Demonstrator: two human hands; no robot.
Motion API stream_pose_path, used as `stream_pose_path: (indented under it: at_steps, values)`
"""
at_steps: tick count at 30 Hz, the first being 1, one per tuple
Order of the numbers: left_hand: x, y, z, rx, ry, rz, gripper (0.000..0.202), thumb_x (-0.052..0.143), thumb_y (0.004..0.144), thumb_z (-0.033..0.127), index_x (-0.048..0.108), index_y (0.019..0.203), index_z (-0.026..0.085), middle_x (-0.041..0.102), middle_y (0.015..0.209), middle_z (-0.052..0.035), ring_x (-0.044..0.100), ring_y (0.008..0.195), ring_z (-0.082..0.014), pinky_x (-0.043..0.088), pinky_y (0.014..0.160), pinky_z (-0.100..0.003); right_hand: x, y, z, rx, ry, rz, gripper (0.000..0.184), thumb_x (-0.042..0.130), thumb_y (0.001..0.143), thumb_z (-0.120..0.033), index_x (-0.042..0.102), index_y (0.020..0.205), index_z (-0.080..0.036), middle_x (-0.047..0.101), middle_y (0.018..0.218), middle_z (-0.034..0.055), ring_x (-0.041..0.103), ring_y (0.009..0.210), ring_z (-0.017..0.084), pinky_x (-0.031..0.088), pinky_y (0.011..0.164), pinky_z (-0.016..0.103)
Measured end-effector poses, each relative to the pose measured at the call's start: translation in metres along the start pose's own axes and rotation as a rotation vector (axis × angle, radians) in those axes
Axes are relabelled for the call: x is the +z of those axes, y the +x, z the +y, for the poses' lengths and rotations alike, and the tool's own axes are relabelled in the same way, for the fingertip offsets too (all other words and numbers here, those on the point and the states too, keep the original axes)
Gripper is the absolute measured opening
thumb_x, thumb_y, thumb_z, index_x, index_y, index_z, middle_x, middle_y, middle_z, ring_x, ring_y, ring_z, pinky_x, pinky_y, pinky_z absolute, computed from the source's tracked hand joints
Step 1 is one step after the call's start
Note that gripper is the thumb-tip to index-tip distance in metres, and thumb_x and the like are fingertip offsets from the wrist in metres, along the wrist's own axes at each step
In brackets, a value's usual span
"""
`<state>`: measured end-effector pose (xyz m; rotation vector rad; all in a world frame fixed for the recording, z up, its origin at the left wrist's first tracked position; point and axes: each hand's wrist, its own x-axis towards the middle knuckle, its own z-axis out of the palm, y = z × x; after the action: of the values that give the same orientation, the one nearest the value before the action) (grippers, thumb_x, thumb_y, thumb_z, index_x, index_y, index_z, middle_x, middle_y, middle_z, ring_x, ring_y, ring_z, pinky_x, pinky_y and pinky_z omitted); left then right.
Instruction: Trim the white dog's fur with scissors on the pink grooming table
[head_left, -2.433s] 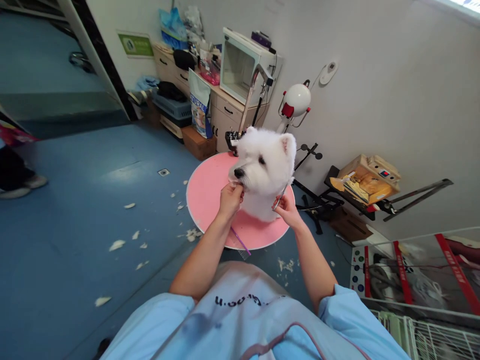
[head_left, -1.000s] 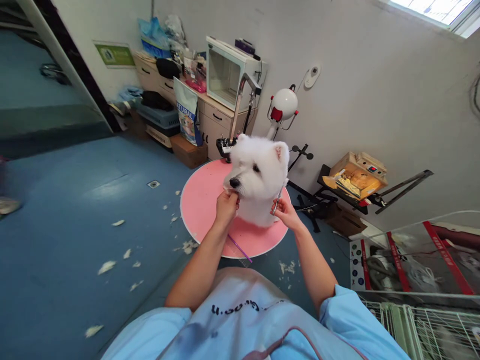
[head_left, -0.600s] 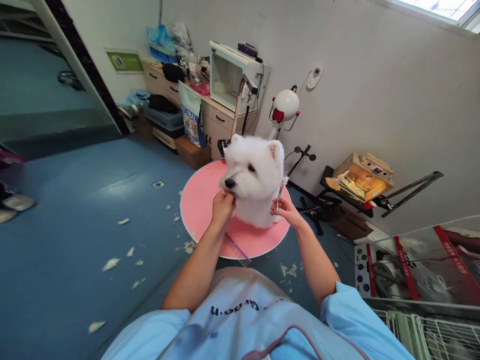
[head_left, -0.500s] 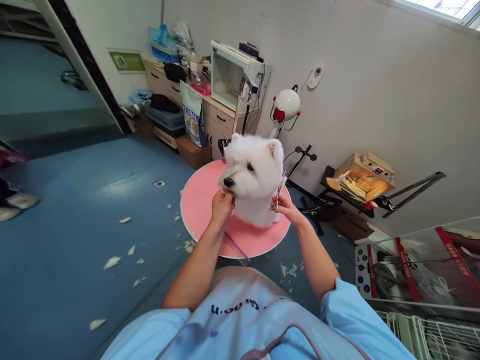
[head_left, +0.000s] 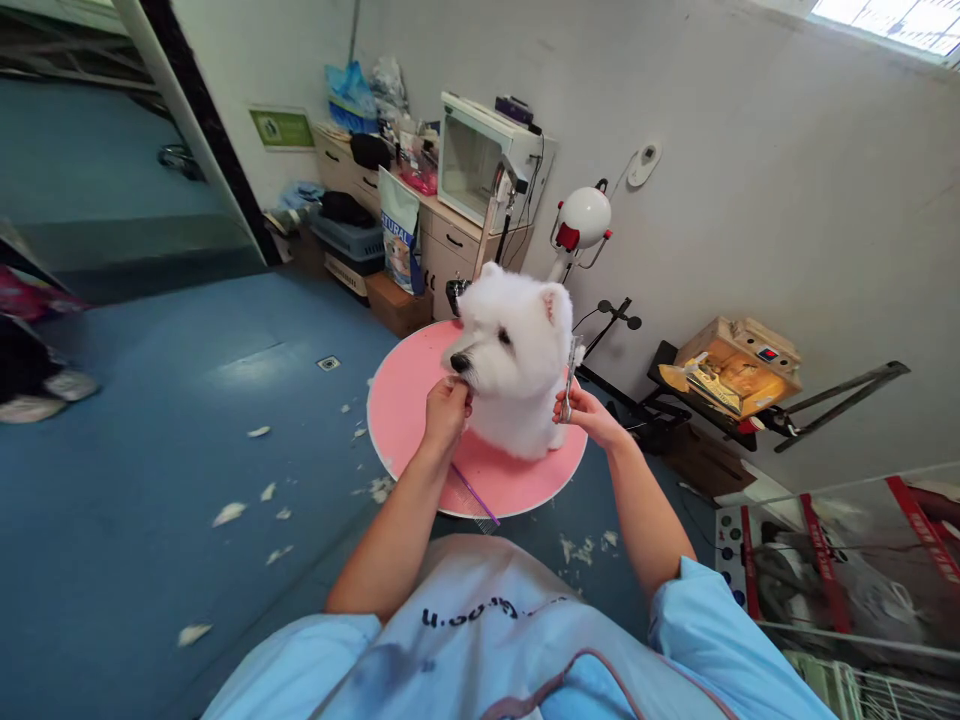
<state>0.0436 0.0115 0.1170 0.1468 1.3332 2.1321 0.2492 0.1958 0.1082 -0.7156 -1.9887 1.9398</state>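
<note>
The fluffy white small dog (head_left: 517, 365) sits on the round pink bench (head_left: 409, 390), toward its far right part, head turned to the left. The left hand (head_left: 447, 410) is clenched under the dog's chin, its fingers (head_left: 457, 392) pinching the chin fur to steady the head. The right hand (head_left: 589, 415) has its fingers closed through the handles of slim silver scissors (head_left: 571, 375), blades pointing up just beside the dog's right cheek. I judge this as trimming around the cheek line; the next cut probably calls for a still head and blade tips kept angled away from the ear and eye.

A thin purple comb (head_left: 474, 492) lies at the bench's near edge, its toothed end sticking out over the rim, so an elbow could knock it off. The dog sits close to the bench's far right rim. To the left the blue floor (head_left: 187, 420) with scattered white fur clippings (head_left: 229, 514) gives open room; on the right a black metal stand (head_left: 630, 400) crowds the right arm.
</note>
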Motion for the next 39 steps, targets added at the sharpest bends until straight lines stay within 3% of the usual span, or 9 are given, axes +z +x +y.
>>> stream_pose_path:
  at_steps: [13, 16, 28, 33, 39]
  values:
    - [-0.001, 0.002, -0.002, 0.011, -0.001, -0.005, 0.008, 0.052, 0.062, 0.016, 0.047, 0.057, 0.017, 0.046, 0.047, 0.0053, 0.035, 0.040, -0.0044, 0.025, 0.037, -0.016, -0.006, 0.005, -0.006, -0.018, -0.047, -0.002, 0.043, 0.086, 0.065, -0.035, 0.065, 0.100, -0.024, 0.067, 0.088, -0.0005, 0.066, 0.084, 0.016, 0.055, 0.088, 0.038]
    - [-0.003, 0.003, -0.003, 0.015, 0.019, -0.001, 0.009, 0.052, 0.063, 0.016, 0.046, 0.057, 0.017, 0.046, 0.048, 0.0050, 0.036, 0.040, -0.0044, 0.025, 0.038, -0.016, -0.002, 0.005, -0.004, -0.001, -0.046, 0.023, 0.044, 0.087, 0.063, -0.034, 0.063, 0.099, -0.023, 0.066, 0.084, -0.0015, 0.066, 0.078, 0.016, 0.056, 0.082, 0.038]
    - [-0.004, 0.003, -0.003, 0.015, 0.005, -0.011, 0.009, 0.052, 0.063, 0.014, 0.046, 0.058, 0.017, 0.046, 0.048, 0.0048, 0.035, 0.040, -0.0043, 0.024, 0.038, -0.016, 0.015, 0.005, 0.000, -0.071, -0.035, 0.047, 0.043, 0.085, 0.067, -0.037, 0.061, 0.101, -0.024, 0.066, 0.091, -0.0001, 0.066, 0.085, 0.016, 0.056, 0.089, 0.039]
    - [-0.004, 0.003, 0.000, 0.008, -0.033, -0.017, 0.009, 0.050, 0.064, 0.012, 0.046, 0.057, 0.017, 0.046, 0.047, 0.0049, 0.035, 0.040, -0.0041, 0.023, 0.038, -0.015, 0.017, 0.008, -0.002, -0.058, -0.092, 0.069, 0.047, 0.088, 0.061, -0.035, 0.060, 0.097, -0.025, 0.064, 0.084, -0.0015, 0.063, 0.077, 0.016, 0.056, 0.085, 0.040]
    - [-0.005, 0.004, 0.000, 0.014, -0.021, -0.012, 0.011, 0.051, 0.066, 0.012, 0.046, 0.057, 0.017, 0.044, 0.047, 0.0054, 0.034, 0.039, -0.0042, 0.023, 0.037, -0.016, 0.027, 0.010, -0.003, -0.126, -0.096, 0.084, 0.050, 0.086, 0.064, -0.044, 0.060, 0.101, -0.025, 0.064, 0.091, 0.0004, 0.063, 0.086, 0.018, 0.055, 0.090, 0.040]
